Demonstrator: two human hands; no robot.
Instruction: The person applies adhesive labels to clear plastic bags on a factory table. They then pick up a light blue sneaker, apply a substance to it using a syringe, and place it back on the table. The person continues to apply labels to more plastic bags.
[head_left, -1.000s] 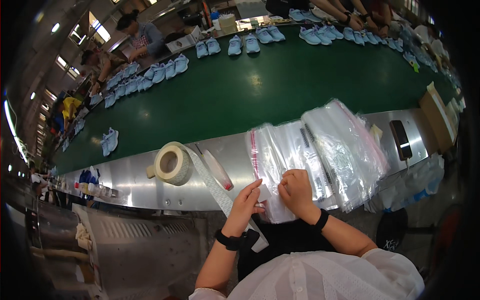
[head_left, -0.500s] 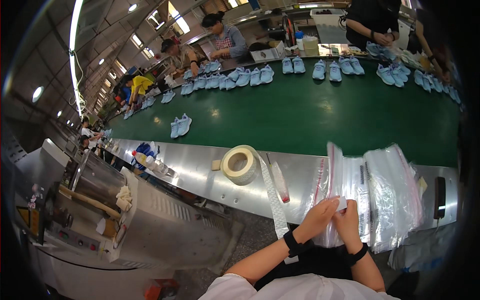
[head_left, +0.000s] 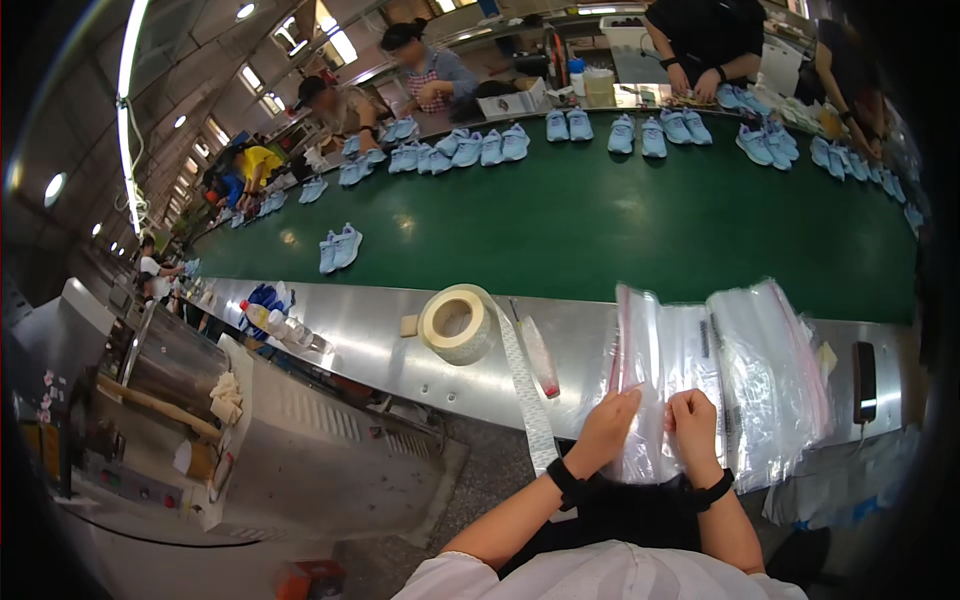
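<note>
Plastic bags [head_left: 765,375] overlap, clear, glossy, pink-edged; left fingers [head_left: 624,402] pressed together, right fingers [head_left: 688,408] curled closed, any pinch unclear.

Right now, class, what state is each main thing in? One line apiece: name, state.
Clear bags: spread, overlapping, on the metal ledge
Left hand: over the bags, fingers together
Right hand: fingers curled, contents hidden
Pale roll: partly unrolled, strip trailing past the ledge's edge
Phone-like device: lying down, cable attached
Nearest blue shoes: paired, upright
Tube light: lit

Left hand [head_left: 608,425] just beside right hand [head_left: 693,420] (the latter curled)
</note>
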